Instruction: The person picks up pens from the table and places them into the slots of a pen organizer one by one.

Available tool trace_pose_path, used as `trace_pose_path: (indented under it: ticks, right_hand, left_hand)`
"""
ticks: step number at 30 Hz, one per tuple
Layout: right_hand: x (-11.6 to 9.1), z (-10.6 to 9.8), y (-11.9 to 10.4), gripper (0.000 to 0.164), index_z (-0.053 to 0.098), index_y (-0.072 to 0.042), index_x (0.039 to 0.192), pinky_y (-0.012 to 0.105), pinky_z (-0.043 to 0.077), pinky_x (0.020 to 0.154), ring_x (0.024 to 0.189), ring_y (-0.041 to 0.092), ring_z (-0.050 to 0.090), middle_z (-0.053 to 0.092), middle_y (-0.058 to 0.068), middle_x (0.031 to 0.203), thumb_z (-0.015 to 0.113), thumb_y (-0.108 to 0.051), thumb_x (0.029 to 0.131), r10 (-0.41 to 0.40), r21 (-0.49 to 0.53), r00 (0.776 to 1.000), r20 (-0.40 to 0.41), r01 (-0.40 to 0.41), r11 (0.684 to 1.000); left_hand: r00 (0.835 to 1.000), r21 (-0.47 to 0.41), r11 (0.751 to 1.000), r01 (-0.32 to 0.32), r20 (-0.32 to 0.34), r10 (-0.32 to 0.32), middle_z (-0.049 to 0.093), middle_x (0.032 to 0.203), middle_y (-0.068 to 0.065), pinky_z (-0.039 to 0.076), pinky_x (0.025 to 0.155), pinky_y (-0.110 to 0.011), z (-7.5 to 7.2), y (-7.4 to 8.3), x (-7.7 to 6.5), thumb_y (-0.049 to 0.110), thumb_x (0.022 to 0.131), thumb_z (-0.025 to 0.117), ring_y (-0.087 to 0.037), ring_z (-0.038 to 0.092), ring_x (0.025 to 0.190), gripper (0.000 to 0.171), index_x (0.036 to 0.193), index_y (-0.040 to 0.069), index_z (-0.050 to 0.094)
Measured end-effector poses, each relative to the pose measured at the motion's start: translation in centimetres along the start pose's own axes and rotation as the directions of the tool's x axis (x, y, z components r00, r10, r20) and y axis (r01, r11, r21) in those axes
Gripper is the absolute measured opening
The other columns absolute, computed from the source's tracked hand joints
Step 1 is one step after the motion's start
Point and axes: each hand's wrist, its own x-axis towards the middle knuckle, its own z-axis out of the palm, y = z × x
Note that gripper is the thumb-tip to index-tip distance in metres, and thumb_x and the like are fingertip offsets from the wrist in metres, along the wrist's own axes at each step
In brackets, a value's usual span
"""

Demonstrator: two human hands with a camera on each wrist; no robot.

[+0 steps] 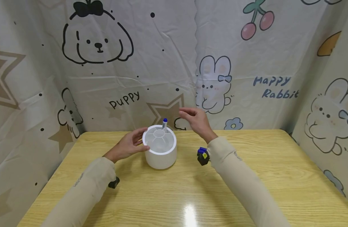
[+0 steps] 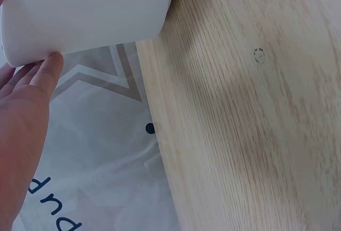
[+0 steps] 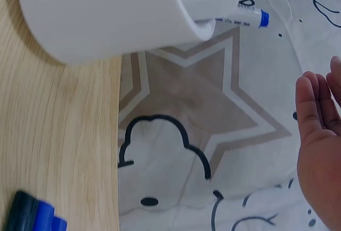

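Observation:
A round white desk organizer (image 1: 161, 160) with clear inner compartments stands near the table's back edge. A white marker (image 1: 164, 124) with a blue end stands upright in a compartment at its back right; its lower part is hidden. My left hand (image 1: 129, 144) holds the organizer from the left, thumb at the front rim, fingers round the far side. In the left wrist view, fingertips (image 2: 50, 71) touch the white wall. My right hand (image 1: 198, 122) hovers to the right of and above the organizer, apart from it, its fingers together and slightly bent, with nothing visible in them.
Black and blue marker-like cylinders (image 3: 40, 215) lie on the wooden table (image 1: 162, 195), partly hidden in the head view behind the right wrist's black camera (image 1: 203, 159). A printed cloth (image 1: 168, 69) hangs behind the table and along both sides.

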Motion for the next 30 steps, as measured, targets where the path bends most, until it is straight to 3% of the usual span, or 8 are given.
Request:
trace_pose_path:
  ticks: [5,11,18,30]
  right_hand:
    - [-0.5,-1.6,0.6,0.037,0.07,-0.004,0.124,0.043,0.054,0.098,0.107,0.023,0.066,0.072,0.01,0.114,0.069,-0.029,0.096,0.019,-0.002,1.0,-0.024,-0.019,1.0]
    - [-1.3,-3.7,1.3,0.035,0.072,-0.005,0.121,0.037,0.054,0.097,0.102,0.02,0.067,0.072,0.01,0.112,0.071,-0.029,0.095,0.016,0.004,0.999,-0.052,-0.016,1.0]
    - [-2.3,-6.1,2.5,0.039,0.071,-0.004,0.122,0.042,0.051,0.102,0.099,0.015,0.067,0.071,0.011,0.113,0.071,-0.033,0.095,0.023,0.005,0.998,-0.065,-0.023,1.0]
    - [-4.1,-8.9,3.6,0.044,0.067,-0.003,0.125,0.037,0.05,0.103,0.099,0.012,0.066,0.067,0.014,0.118,0.069,-0.036,0.096,0.053,-0.037,0.995,-0.079,-0.056,0.998]
  left_hand:
    - [1.0,0.001,1.0,0.005,0.002,-0.005,0.033,0.154,-0.028,0.038,0.113,-0.043,0.0,0.0,-0.1,-0.001,0.088,0.075,-0.042,0.035,0.141,0.078,0.151,-0.009,0.029]
    - [1.0,0.017,1.0,0.011,0.0,-0.011,0.033,0.155,-0.028,0.038,0.113,-0.041,0.0,0.0,-0.1,0.0,0.088,0.075,-0.041,0.035,0.142,0.078,0.151,-0.009,0.029]
    - [1.0,0.009,1.0,0.025,-0.006,-0.025,0.032,0.155,-0.028,0.037,0.113,-0.044,0.0,0.1,-0.1,0.001,0.088,0.075,-0.041,0.034,0.142,0.079,0.151,-0.01,0.028]
    - [1.0,0.04,0.999,0.028,-0.015,-0.027,0.032,0.155,-0.028,0.038,0.113,-0.044,0.1,0.0,0.1,0.003,0.088,0.076,-0.041,0.035,0.142,0.08,0.151,-0.009,0.028]
